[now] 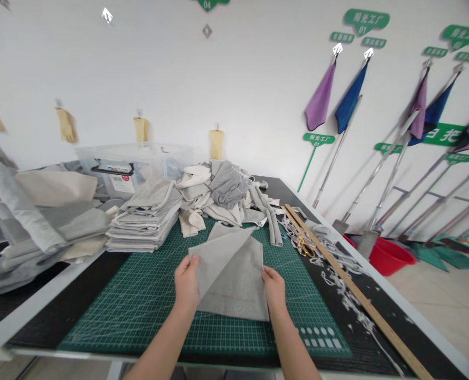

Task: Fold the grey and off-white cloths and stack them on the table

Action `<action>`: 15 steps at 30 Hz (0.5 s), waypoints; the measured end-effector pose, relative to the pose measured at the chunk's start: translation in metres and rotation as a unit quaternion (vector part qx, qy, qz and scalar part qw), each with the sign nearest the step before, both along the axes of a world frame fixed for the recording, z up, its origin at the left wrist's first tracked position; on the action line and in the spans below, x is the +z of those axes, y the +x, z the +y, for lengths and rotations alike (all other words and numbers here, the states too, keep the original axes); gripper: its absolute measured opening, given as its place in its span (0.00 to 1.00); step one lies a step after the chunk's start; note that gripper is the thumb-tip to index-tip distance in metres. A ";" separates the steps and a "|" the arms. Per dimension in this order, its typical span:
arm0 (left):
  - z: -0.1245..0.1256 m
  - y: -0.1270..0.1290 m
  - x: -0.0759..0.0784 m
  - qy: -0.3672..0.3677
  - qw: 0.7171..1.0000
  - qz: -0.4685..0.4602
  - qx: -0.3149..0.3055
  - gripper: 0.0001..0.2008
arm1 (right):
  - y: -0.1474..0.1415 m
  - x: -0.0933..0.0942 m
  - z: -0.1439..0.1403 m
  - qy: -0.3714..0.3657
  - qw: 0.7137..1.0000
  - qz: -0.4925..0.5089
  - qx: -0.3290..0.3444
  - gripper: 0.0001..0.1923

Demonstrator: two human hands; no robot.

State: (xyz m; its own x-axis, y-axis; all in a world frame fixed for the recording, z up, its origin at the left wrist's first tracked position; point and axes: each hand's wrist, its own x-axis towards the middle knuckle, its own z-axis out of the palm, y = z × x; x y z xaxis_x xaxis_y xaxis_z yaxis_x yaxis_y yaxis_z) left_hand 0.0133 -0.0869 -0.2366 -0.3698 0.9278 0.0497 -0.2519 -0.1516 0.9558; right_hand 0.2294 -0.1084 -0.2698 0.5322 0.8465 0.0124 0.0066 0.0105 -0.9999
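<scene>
Grey cloth (234, 274) flat, folded corner pointing away

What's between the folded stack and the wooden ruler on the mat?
In the head view, a loose heap of grey scraps lies between the stack and ruler.

A stack of folded grey cloths (143, 224) is sitting beside a loose fabric heap (222, 192) — scissors (305, 247) and a wooden ruler (353, 290) are lying rightward.

A grey fabric piece (234, 272), folded over diagonally at its upper left, is laid flat on the green mat's middle.
</scene>
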 end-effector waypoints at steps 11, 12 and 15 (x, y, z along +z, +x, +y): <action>-0.025 -0.128 -0.011 -0.129 0.958 -0.083 0.242 0.15 | 0.018 0.003 -0.012 0.003 0.997 -0.042 -0.060 0.07; -0.028 -0.134 -0.017 -0.132 0.961 -0.026 0.242 0.17 | 0.021 0.004 -0.014 0.006 0.997 -0.049 -0.065 0.07; -0.039 -0.143 -0.022 -0.092 0.929 0.232 0.275 0.23 | 0.030 0.012 -0.026 0.007 0.995 -0.060 -0.078 0.07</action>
State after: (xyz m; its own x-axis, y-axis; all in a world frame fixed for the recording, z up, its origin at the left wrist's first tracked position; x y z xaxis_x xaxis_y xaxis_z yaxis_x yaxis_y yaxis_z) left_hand -0.1293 -0.1259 -0.2587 -0.7681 0.6141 0.1815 0.2601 0.0402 0.9647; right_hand 0.2589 -0.1347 -0.2581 0.6513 0.7528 0.0954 0.1280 0.0149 -0.9917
